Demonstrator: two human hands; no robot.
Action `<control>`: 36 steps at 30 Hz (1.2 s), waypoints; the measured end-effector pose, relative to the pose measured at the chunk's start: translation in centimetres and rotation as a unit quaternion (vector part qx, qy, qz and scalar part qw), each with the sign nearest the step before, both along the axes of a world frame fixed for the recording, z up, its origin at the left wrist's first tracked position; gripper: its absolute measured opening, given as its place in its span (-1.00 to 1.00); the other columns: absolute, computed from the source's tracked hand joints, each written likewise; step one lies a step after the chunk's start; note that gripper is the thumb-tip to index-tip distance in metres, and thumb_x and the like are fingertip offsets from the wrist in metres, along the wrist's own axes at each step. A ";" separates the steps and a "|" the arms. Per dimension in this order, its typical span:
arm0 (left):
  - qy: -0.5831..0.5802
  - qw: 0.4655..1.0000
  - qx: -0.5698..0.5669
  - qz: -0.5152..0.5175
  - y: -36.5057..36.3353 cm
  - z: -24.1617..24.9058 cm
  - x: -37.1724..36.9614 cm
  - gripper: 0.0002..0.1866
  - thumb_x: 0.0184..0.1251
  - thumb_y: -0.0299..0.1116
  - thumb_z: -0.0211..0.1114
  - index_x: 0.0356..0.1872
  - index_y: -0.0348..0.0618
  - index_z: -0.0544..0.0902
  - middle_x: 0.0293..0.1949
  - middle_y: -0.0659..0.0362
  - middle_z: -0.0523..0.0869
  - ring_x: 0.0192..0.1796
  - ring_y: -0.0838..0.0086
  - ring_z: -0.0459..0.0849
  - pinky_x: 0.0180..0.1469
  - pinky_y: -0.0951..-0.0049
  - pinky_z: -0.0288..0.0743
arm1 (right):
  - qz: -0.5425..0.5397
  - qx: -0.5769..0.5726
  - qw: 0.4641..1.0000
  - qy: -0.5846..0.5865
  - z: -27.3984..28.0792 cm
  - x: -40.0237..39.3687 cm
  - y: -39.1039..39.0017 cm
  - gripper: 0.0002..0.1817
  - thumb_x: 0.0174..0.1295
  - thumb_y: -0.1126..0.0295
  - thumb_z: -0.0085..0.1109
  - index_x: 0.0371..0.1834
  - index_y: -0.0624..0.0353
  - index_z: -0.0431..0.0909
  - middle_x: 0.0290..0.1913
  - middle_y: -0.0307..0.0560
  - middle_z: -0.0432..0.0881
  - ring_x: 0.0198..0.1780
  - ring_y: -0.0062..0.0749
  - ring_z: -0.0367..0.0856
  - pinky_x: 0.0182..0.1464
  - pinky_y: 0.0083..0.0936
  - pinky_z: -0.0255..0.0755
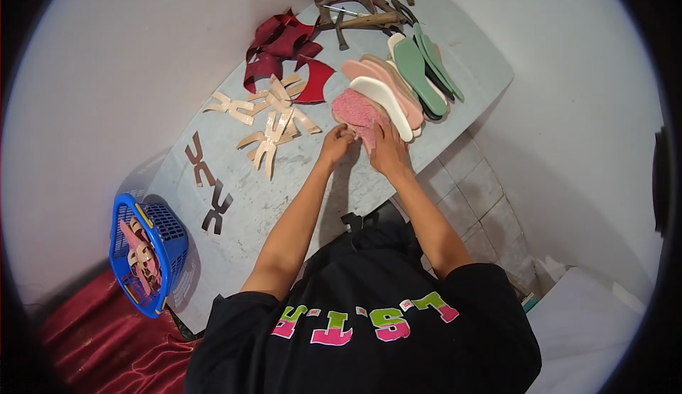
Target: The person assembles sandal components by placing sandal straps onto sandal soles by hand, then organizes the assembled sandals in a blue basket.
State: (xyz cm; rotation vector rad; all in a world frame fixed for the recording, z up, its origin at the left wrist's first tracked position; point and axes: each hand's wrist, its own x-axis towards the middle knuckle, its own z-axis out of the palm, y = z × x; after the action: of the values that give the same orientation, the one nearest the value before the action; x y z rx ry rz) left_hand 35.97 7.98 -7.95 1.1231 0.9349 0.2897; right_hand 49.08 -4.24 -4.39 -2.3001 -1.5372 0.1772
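Note:
Pink textured sole-shaped pieces (353, 110) lie near the right front edge of the table, partly under a white sole (383, 99). My right hand (388, 149) rests over the lower part of the pink pieces, fingers stretched out toward the white sole. Beside their left edge, my left hand (339, 143) has its fingers bent together at the pink material; what they grip is too small to make out. Pink soles (400, 90) and green soles (413, 67) are fanned out just beyond my right hand.
Cream strap pieces (268, 142) and dark brown ones (199, 161) lie left on the table (245, 206). Dark red material (280, 42) and metal tools (355, 11) are at the back. A blue basket (169, 241) holding pieces stands at the left edge.

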 end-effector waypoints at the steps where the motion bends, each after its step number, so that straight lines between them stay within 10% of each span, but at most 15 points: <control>1: 0.003 0.998 -0.037 0.050 0.0 0.7 1.6 -0.64 0.27 -0.48 0.24 0.09 -0.33 0.51 -0.16 0.15 0.70 -0.16 0.50 0.69 -0.18 0.54 0.55 | 0.001 -0.004 1.000 0.003 0.2 0.8 -0.1 -0.32 0.02 0.38 0.35 0.27 0.28 0.36 0.36 0.11 0.28 0.39 0.05 0.25 0.33 -0.04 0.24; 17: 0.015 0.941 -0.078 0.329 -1.3 -0.7 2.6 -0.76 0.39 -0.54 0.05 0.03 -0.26 0.31 -0.22 0.03 0.64 -0.22 0.33 0.72 -0.19 0.33 0.72 | 0.051 0.003 0.995 0.081 0.7 1.7 -0.6 -0.49 -0.09 0.46 0.42 0.01 0.11 0.50 0.20 0.11 0.33 0.35 0.25 0.22 0.33 0.03 0.17; 22: -0.014 0.916 -0.094 0.389 -3.4 -0.3 -4.0 -0.76 0.39 -0.57 -0.03 0.05 -0.31 0.35 -0.21 0.05 0.62 -0.22 0.36 0.70 -0.18 0.34 0.72 | 0.134 -0.024 0.984 0.113 2.4 -2.3 -0.5 -0.42 -0.13 0.40 0.44 0.06 0.10 0.50 0.02 0.00 0.43 0.11 0.01 0.42 0.12 -0.11 0.37; 30: 0.088 0.890 0.082 0.441 -8.6 -2.7 -21.5 -0.42 0.24 -0.50 0.27 0.31 -0.40 0.41 -0.09 0.05 0.72 -0.16 0.46 0.72 -0.11 0.54 0.59 | 0.315 -0.166 0.920 0.164 2.4 -16.4 1.0 -0.29 -0.12 0.27 0.50 0.17 0.14 0.43 0.00 0.08 0.47 0.12 0.03 0.49 0.08 -0.12 0.50; 36: 0.230 0.874 0.302 0.303 -13.1 -0.9 -30.5 -0.37 0.16 -0.45 0.34 0.32 -0.32 0.45 0.28 -0.21 0.51 0.28 0.06 0.54 0.31 0.20 0.41 | 0.333 -0.125 0.922 0.155 -1.5 -28.5 -0.7 -0.22 -0.13 0.25 0.51 0.21 0.18 0.36 -0.04 0.24 0.45 -0.12 0.20 0.62 -0.15 -0.04 0.58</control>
State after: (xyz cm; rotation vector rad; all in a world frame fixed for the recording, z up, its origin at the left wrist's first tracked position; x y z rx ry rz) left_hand 5.50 -5.11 -8.88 1.4769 1.6977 0.9034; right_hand 20.63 -4.92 -5.84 -1.6963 -2.1421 0.9104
